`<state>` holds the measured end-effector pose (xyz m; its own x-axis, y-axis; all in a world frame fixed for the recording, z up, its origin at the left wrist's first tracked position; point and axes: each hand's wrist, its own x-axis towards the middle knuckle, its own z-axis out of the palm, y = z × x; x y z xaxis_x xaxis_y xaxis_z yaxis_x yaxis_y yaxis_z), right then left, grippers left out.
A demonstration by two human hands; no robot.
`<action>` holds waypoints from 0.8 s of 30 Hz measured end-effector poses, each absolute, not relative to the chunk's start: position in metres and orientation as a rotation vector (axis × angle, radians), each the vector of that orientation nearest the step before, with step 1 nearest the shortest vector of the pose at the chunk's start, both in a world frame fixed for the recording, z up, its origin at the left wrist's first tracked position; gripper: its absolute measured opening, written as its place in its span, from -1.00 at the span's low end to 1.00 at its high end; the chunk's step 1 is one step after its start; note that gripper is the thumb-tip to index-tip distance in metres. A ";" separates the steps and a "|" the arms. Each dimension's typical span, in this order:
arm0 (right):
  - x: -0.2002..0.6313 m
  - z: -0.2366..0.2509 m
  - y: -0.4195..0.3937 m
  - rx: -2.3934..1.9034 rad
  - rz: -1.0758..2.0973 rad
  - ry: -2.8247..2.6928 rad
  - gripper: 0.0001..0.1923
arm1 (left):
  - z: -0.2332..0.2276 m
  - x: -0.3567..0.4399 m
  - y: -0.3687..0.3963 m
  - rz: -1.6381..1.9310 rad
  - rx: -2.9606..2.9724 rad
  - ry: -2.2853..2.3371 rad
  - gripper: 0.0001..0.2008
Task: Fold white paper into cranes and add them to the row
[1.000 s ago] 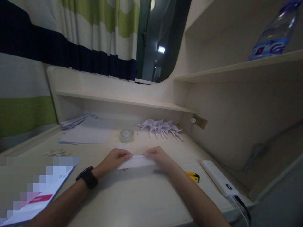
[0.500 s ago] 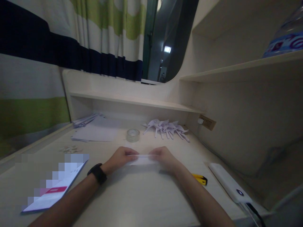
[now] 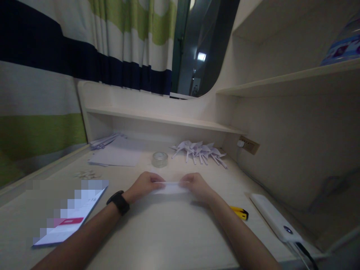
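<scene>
While both forearms stretch forward over a pale desk (image 3: 174,240), the left hand (image 3: 144,185) and the right hand (image 3: 198,186) pinch the two ends of a folded strip of white paper (image 3: 170,187). Each hand is closed on its end of the strip, fingers curled over the top edge, and the strip lies low against the desk between them. A black watch (image 3: 118,202) sits on the left wrist.

Behind the hands, a roll of clear tape (image 3: 159,159) stands near the middle of the desk. To its right lies a cluster of folded paper shapes (image 3: 201,150), and to its left a loose stack of white sheets (image 3: 116,155). A yellow and black cutter (image 3: 239,212) lies just beside the right forearm, and a white power bank (image 3: 274,217) with a cable rests further right. A booklet (image 3: 69,219), partly blurred out, lies at the near left. A striped curtain (image 3: 56,56) hangs behind the desk.
</scene>
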<state>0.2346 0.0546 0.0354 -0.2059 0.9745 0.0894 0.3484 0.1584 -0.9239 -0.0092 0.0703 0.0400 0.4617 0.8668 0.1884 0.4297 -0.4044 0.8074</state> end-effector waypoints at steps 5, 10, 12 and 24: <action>0.235 0.034 0.056 -1.262 1.098 -1.635 -0.79 | 0.041 -0.009 0.069 0.816 1.959 1.057 -0.64; 0.241 0.028 0.061 -1.240 1.099 -1.645 -0.74 | 0.039 -0.009 0.067 0.706 1.839 0.959 -0.56; 0.242 0.028 0.061 -1.223 1.138 -1.634 -0.74 | 0.038 -0.009 0.068 0.708 1.822 0.956 -0.56; 0.239 0.033 0.058 -1.057 1.350 -1.497 -0.57 | 0.051 -0.004 0.060 0.873 1.867 1.057 -0.60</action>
<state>0.2389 0.0577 0.0329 -0.2927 0.9550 0.0470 0.0517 0.0649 -0.9966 -0.0043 0.0604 0.0509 0.4121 0.8943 0.1746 0.3406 -0.3289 0.8808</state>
